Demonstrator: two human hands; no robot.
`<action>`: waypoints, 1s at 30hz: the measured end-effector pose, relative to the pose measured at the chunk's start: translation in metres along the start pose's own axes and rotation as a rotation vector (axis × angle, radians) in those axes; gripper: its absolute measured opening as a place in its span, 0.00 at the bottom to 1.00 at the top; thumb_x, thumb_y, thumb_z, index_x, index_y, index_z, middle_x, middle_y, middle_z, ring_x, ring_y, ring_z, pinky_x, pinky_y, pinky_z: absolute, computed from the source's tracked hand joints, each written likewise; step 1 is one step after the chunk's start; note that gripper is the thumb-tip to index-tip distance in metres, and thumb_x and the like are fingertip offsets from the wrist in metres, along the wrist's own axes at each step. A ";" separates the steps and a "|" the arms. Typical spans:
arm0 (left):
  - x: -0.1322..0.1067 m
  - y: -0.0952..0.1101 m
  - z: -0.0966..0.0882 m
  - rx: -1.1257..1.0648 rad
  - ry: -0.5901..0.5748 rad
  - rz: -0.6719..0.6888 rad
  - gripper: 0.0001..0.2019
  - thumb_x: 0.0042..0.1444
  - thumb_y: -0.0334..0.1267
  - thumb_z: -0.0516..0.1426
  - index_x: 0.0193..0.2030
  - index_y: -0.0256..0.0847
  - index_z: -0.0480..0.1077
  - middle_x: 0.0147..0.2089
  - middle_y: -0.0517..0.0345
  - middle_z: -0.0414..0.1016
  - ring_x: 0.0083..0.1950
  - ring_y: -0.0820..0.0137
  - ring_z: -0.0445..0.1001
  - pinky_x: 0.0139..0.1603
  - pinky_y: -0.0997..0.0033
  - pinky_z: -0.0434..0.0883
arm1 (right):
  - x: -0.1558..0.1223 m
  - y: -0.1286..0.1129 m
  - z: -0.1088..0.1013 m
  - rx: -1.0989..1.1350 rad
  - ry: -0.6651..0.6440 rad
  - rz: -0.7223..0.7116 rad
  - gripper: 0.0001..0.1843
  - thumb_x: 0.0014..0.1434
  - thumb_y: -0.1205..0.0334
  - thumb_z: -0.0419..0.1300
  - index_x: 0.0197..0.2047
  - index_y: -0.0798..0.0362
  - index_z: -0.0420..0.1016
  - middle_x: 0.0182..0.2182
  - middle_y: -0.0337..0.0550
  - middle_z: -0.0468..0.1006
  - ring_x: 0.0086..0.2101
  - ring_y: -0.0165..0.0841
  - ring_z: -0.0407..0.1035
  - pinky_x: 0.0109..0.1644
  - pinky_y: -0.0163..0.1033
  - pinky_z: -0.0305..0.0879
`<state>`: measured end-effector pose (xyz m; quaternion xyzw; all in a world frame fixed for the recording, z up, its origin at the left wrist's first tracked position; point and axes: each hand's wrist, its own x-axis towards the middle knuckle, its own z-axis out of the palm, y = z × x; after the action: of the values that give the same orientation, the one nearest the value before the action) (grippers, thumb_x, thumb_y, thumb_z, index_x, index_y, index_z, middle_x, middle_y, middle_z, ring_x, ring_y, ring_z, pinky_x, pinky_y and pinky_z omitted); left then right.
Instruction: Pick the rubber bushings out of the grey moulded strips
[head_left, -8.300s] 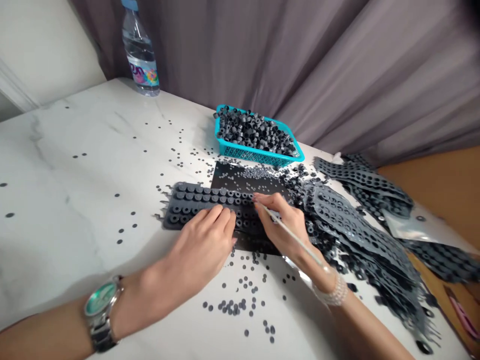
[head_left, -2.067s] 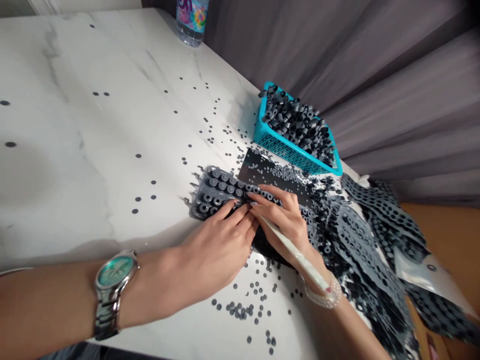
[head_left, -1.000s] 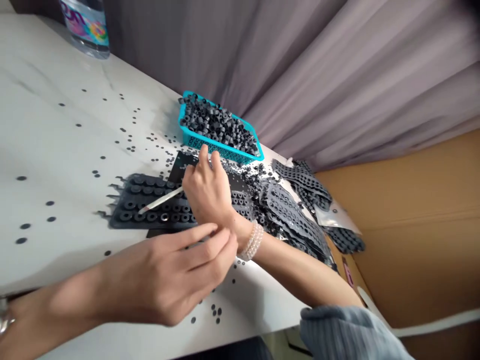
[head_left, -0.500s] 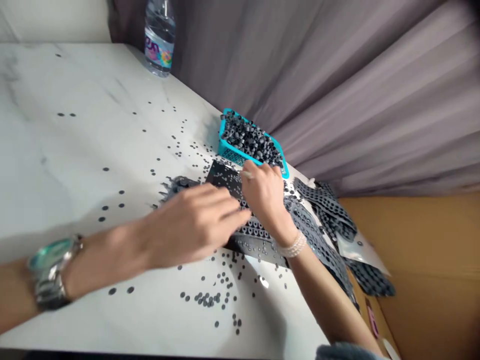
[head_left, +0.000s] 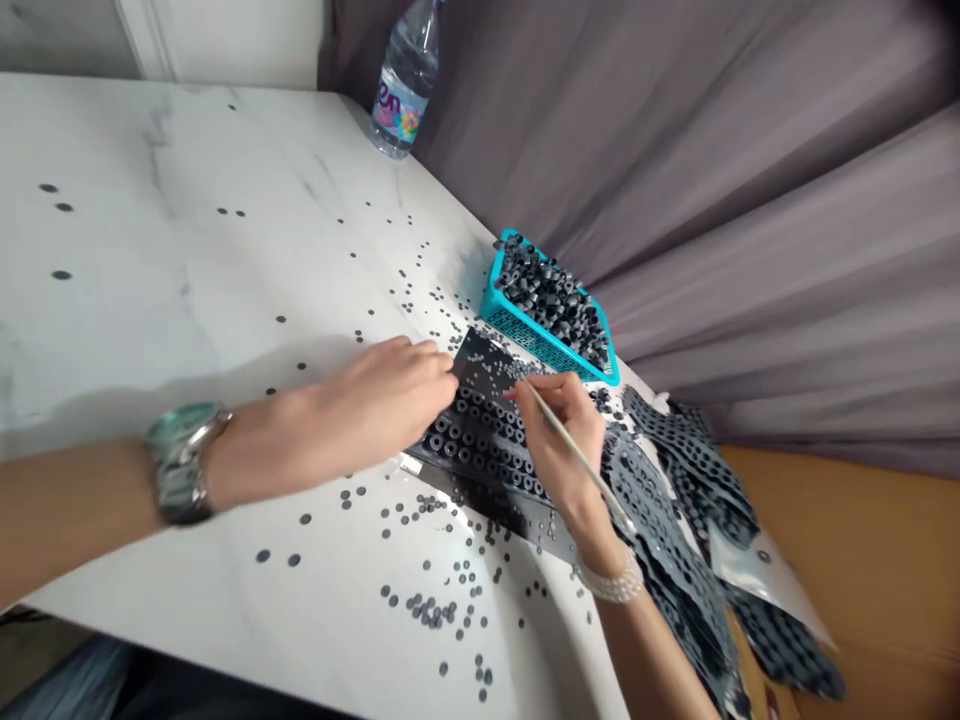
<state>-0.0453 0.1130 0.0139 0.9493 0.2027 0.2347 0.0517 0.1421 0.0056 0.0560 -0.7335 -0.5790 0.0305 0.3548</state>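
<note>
My left hand lies on the left part of a dark grey rubber sheet studded with small rings, its fingers curled down onto the sheet's edge. My right hand is closed in a pinch round a thin white stick, whose tip points at the sheet's upper rows. The sheet rests on a black pad on the white marble table. A watch sits on my left wrist, a pearl bracelet on my right.
A teal basket full of grey rings stands behind the sheet. Punched-out grey sheets pile up at the right. Small grey discs are scattered over the table. A water bottle stands by the grey curtain.
My right hand has turned the stick back into a writing grip with its tip on the sheet. My left hand has settled on the sheet's left end. The view has swung.
</note>
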 end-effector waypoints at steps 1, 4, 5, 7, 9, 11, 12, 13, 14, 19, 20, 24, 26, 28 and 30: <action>-0.007 0.006 0.001 0.017 -0.034 0.020 0.11 0.60 0.33 0.51 0.39 0.39 0.75 0.39 0.53 0.77 0.45 0.67 0.73 0.52 0.64 0.66 | -0.002 -0.002 0.003 0.000 -0.032 0.008 0.05 0.62 0.60 0.57 0.36 0.51 0.70 0.29 0.39 0.81 0.26 0.28 0.73 0.30 0.34 0.66; -0.024 0.021 0.004 0.069 -0.086 0.021 0.14 0.60 0.34 0.52 0.48 0.35 0.74 0.47 0.45 0.77 0.55 0.58 0.70 0.55 0.56 0.65 | -0.008 -0.004 0.014 -0.023 -0.096 -0.079 0.05 0.63 0.62 0.56 0.37 0.51 0.72 0.30 0.41 0.81 0.29 0.29 0.75 0.33 0.34 0.69; -0.028 0.026 0.005 0.076 -0.075 0.006 0.15 0.60 0.35 0.52 0.51 0.36 0.73 0.51 0.43 0.76 0.58 0.55 0.69 0.56 0.54 0.65 | -0.009 -0.003 0.017 -0.028 -0.107 -0.141 0.05 0.63 0.63 0.56 0.38 0.51 0.73 0.32 0.43 0.81 0.32 0.30 0.75 0.36 0.35 0.70; -0.033 0.034 0.007 0.066 -0.047 -0.023 0.18 0.59 0.39 0.53 0.55 0.38 0.72 0.57 0.42 0.74 0.62 0.50 0.66 0.58 0.50 0.65 | -0.011 0.002 0.022 -0.045 -0.131 -0.282 0.05 0.63 0.66 0.57 0.40 0.51 0.74 0.37 0.46 0.81 0.39 0.33 0.75 0.42 0.39 0.72; -0.035 0.040 0.008 0.060 -0.049 -0.056 0.20 0.58 0.40 0.55 0.56 0.39 0.73 0.60 0.41 0.72 0.64 0.47 0.64 0.58 0.46 0.65 | -0.011 0.007 0.025 -0.070 -0.157 -0.398 0.06 0.62 0.69 0.57 0.41 0.51 0.74 0.42 0.47 0.81 0.45 0.36 0.73 0.47 0.44 0.72; -0.034 0.047 0.007 0.100 -0.101 -0.092 0.22 0.55 0.39 0.59 0.56 0.36 0.73 0.61 0.36 0.70 0.64 0.43 0.64 0.58 0.44 0.66 | -0.010 0.010 0.026 -0.098 -0.172 -0.463 0.08 0.61 0.71 0.58 0.42 0.52 0.74 0.43 0.47 0.81 0.47 0.37 0.71 0.49 0.46 0.71; -0.032 0.050 0.005 0.132 -0.138 -0.107 0.24 0.53 0.38 0.60 0.57 0.33 0.72 0.62 0.32 0.69 0.64 0.42 0.64 0.57 0.43 0.67 | -0.010 0.012 0.027 -0.110 -0.174 -0.486 0.08 0.60 0.72 0.59 0.42 0.52 0.74 0.44 0.47 0.81 0.47 0.38 0.70 0.48 0.47 0.71; -0.031 0.053 0.004 0.160 -0.171 -0.120 0.25 0.52 0.36 0.61 0.57 0.30 0.72 0.62 0.28 0.68 0.64 0.40 0.65 0.56 0.43 0.69 | -0.009 0.012 0.027 -0.123 -0.173 -0.508 0.09 0.60 0.72 0.59 0.42 0.52 0.74 0.44 0.47 0.81 0.47 0.38 0.70 0.48 0.47 0.70; -0.029 0.055 0.003 0.181 -0.196 -0.132 0.26 0.51 0.35 0.62 0.57 0.28 0.72 0.62 0.26 0.67 0.63 0.40 0.66 0.55 0.43 0.70 | -0.008 0.013 0.027 -0.136 -0.173 -0.528 0.09 0.60 0.73 0.59 0.42 0.52 0.74 0.44 0.47 0.81 0.47 0.39 0.70 0.48 0.48 0.70; -0.026 0.060 -0.001 0.192 -0.231 -0.142 0.25 0.53 0.35 0.61 0.58 0.28 0.71 0.62 0.23 0.65 0.63 0.39 0.66 0.53 0.43 0.72 | -0.006 0.011 0.026 -0.194 -0.212 -0.604 0.10 0.60 0.73 0.58 0.42 0.52 0.72 0.47 0.49 0.81 0.49 0.40 0.70 0.48 0.49 0.69; -0.026 0.060 -0.001 0.193 -0.234 -0.142 0.25 0.53 0.35 0.61 0.58 0.28 0.71 0.62 0.23 0.65 0.63 0.39 0.66 0.53 0.43 0.72 | -0.006 0.011 0.025 -0.211 -0.228 -0.617 0.10 0.60 0.74 0.58 0.43 0.52 0.72 0.48 0.49 0.80 0.49 0.41 0.70 0.48 0.50 0.68; -0.028 0.060 0.000 0.201 -0.219 -0.148 0.23 0.54 0.35 0.60 0.57 0.29 0.72 0.62 0.26 0.65 0.63 0.42 0.67 0.54 0.45 0.72 | -0.006 0.010 0.023 -0.282 -0.294 -0.678 0.09 0.61 0.73 0.57 0.44 0.53 0.71 0.50 0.51 0.79 0.51 0.42 0.69 0.47 0.49 0.67; -0.028 0.060 0.001 0.211 -0.205 -0.148 0.23 0.53 0.35 0.60 0.57 0.29 0.72 0.62 0.26 0.65 0.63 0.42 0.67 0.53 0.45 0.72 | -0.006 0.010 0.023 -0.306 -0.302 -0.680 0.09 0.62 0.73 0.56 0.44 0.53 0.71 0.51 0.51 0.79 0.51 0.42 0.69 0.47 0.48 0.67; -0.028 0.061 0.002 0.214 -0.196 -0.157 0.24 0.52 0.35 0.61 0.56 0.29 0.73 0.62 0.26 0.65 0.63 0.42 0.67 0.53 0.45 0.73 | -0.006 0.010 0.024 -0.326 -0.304 -0.681 0.09 0.63 0.73 0.55 0.45 0.53 0.71 0.51 0.52 0.78 0.52 0.42 0.68 0.48 0.48 0.67; -0.029 0.062 0.003 0.212 -0.192 -0.170 0.24 0.52 0.35 0.61 0.57 0.29 0.72 0.62 0.26 0.65 0.63 0.42 0.67 0.53 0.44 0.72 | -0.005 0.010 0.026 -0.342 -0.312 -0.687 0.10 0.63 0.72 0.54 0.45 0.53 0.71 0.51 0.52 0.78 0.53 0.42 0.67 0.49 0.49 0.67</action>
<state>-0.0449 0.0451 0.0112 0.9469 0.3000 0.1149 -0.0097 0.1373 0.0131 0.0296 -0.5324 -0.8338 -0.0756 0.1252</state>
